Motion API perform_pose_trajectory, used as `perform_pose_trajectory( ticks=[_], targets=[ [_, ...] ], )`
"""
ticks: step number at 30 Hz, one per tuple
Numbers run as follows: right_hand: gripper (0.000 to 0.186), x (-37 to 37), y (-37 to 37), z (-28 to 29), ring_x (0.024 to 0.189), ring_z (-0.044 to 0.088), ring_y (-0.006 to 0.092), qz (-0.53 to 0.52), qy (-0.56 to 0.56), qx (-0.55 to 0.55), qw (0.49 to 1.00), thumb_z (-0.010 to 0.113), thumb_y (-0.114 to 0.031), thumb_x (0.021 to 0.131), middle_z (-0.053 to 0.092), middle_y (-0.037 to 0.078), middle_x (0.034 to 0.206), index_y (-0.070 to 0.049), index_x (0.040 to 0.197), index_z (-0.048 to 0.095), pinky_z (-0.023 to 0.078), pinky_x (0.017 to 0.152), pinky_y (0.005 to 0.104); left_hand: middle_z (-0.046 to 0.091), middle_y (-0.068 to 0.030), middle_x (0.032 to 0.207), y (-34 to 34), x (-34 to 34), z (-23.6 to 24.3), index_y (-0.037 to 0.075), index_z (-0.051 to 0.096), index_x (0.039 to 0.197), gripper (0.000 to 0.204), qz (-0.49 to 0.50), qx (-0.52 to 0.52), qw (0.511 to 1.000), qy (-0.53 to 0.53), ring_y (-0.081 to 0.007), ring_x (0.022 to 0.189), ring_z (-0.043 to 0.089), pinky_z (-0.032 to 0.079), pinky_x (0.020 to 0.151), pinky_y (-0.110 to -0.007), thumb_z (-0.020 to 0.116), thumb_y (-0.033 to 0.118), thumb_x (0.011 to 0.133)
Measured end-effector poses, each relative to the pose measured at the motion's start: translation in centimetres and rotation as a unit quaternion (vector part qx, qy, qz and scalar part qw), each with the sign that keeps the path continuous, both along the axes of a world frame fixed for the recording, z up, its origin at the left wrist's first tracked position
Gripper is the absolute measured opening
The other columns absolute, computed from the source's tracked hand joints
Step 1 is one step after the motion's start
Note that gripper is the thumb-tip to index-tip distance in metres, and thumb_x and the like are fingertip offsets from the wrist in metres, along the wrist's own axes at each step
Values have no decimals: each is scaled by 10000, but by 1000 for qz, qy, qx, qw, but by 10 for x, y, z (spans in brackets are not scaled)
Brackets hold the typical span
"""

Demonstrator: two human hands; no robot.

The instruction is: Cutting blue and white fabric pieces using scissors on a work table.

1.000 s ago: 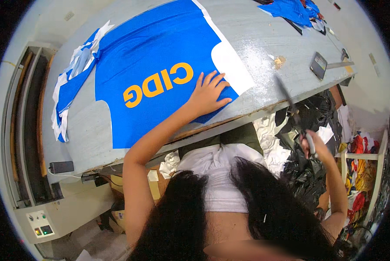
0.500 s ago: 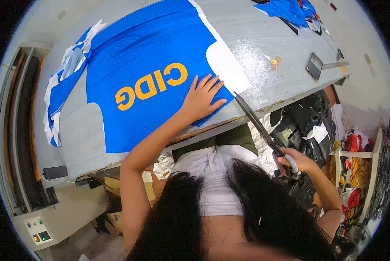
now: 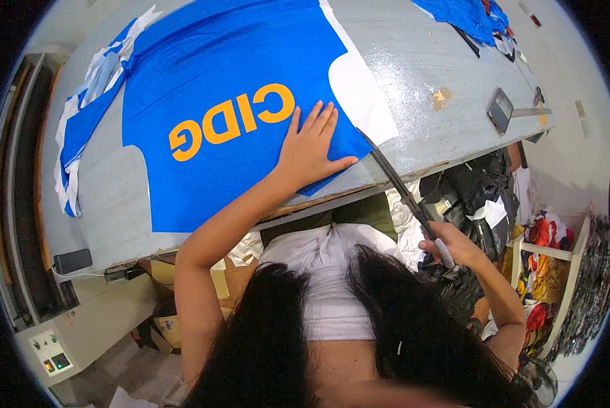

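A blue fabric panel (image 3: 230, 75) with orange letters lies flat on the grey table (image 3: 414, 61), over white paper (image 3: 363, 102) that shows at its right edge. My left hand (image 3: 311, 146) presses flat on the panel's lower right part, fingers spread. My right hand (image 3: 451, 246) is below the table edge, shut on the handles of long dark scissors (image 3: 400, 190). The blades slant up to the table edge and their tip touches the fabric corner beside my left thumb.
Blue and white offcuts (image 3: 80, 115) lie at the table's left end, more blue fabric (image 3: 465, 13) at the far right. A dark flat device (image 3: 500, 109) and a phone (image 3: 72, 261) rest on the table. Bags and cloth heaps (image 3: 482, 190) crowd the floor at right; a control box (image 3: 53, 350) stands lower left.
My right hand has swung the scissors from pointing up beside the table to slanting left, tip now at the fabric's edge. My left hand stays pressed on the panel.
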State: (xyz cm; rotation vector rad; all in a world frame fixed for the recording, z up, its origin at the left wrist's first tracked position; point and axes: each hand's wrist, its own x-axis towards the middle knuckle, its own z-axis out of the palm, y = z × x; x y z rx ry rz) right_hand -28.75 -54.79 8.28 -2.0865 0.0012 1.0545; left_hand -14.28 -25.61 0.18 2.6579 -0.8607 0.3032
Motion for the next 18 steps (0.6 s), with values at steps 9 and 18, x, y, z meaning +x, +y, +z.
perform_pose_trajectory(
  ticks=[9,18],
  targets=[
    [438,7,0,4,611,421,165,4,0,-4,1000,590,-398,821,463,88,625,33,805,517,361,567,339,286,-158,1400,1,3,0,-33,293,1329,985,10,0,1000,17,-268,1322,230,135,1067,-496,560,661,684],
    [411,5,8,8,592,444,197,18,-21,-30,999,581,-367,838,493,128,619,39,805,530,375,575,357,255,-169,1411,2,3,1,-44,259,1338,1040,21,8,999,31,-272,1335,193,128,1066,-504,557,689,663]
  ],
)
